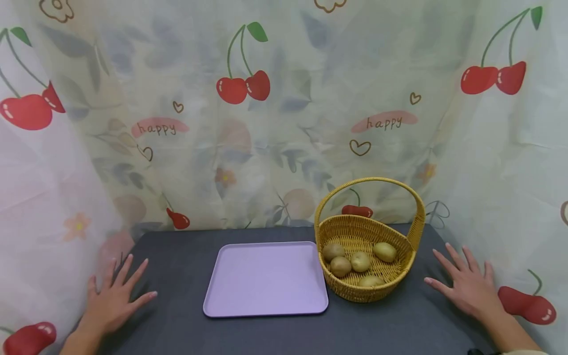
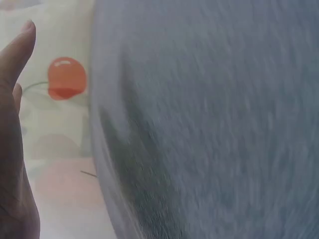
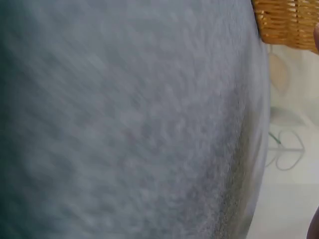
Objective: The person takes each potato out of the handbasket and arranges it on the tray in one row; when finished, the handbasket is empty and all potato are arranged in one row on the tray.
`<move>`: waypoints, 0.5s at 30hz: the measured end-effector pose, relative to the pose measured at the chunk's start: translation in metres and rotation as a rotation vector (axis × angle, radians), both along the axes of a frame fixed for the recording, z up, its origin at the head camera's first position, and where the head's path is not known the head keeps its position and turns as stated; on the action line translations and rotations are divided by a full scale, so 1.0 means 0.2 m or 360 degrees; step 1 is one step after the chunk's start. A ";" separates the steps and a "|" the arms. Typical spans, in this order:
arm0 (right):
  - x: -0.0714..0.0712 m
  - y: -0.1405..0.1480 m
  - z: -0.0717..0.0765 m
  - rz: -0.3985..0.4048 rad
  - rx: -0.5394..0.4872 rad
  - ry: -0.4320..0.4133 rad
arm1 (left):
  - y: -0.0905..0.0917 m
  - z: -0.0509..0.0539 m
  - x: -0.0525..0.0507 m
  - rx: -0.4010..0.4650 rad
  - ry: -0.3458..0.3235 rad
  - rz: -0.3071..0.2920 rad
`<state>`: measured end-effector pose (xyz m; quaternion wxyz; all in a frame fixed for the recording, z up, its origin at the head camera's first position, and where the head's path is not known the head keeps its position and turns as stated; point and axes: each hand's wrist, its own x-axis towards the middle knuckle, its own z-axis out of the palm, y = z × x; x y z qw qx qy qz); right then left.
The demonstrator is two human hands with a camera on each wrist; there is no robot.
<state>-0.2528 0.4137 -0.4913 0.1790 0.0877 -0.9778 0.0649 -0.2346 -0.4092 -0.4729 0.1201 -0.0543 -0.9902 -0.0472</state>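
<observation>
My left hand (image 1: 110, 301) is at the left side of the dark table, fingers spread and holding nothing. At the right side my right hand (image 1: 471, 287) is likewise spread, with nothing in it; the basket is the thing nearest to it. A yellow wicker basket (image 1: 364, 295) with a tall arched handle holds several brownish-green round fruits or potatoes (image 1: 360, 262), whose kind I cannot tell for sure. Left of the basket lies a flat lilac tray (image 1: 266, 278) with nothing on it. In the right wrist view only the basket's woven side (image 3: 286, 22) shows, at the top right corner.
A dark grey cloth-like surface (image 1: 168, 276) covers the table. Behind and on both sides hangs a pale curtain (image 1: 284, 123) printed with cherries, hearts and leaves. The basket's left rim stands close against the tray's right edge.
</observation>
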 end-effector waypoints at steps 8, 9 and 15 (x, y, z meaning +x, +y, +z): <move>0.04 -0.10 0.05 0.0038 -0.0053 0.0160 | 0.07 0.02 0.02 0.0122 0.0162 -0.0028; 0.04 -0.12 0.06 0.0056 -0.0082 0.0186 | 0.08 0.03 0.02 0.0147 0.0175 -0.0035; 0.07 -0.21 0.11 0.0223 -0.0277 0.0347 | 0.15 0.10 0.04 0.0330 0.0278 -0.0147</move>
